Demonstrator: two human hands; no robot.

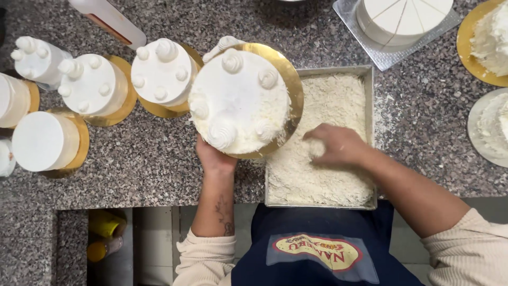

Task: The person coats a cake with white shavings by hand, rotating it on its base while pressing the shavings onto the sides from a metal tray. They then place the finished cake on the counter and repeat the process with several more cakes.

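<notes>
Head camera shows me the left hand under the near edge of the round gold cake board, fingers hidden below it and closed around the rim as far as I can tell, carrying the round white cream cake with piped swirls on top above the counter edge, partly over the rectangular metal tray of white flakes. The right hand lies in the flakes, fingers curled on a small heap; how much it has gathered I cannot tell. I judge the main risk is the tilt: the board seems supported at one side only, so the cake could slide toward the tray or the soft side could be dented when flakes are pressed on. Flakes may also fall on the grey speckled stone counter. The cake is round, without a long axis across; its axis points up toward the camera, perhaps slightly leaned. Further left stand more white cakes on gold boards.
</notes>
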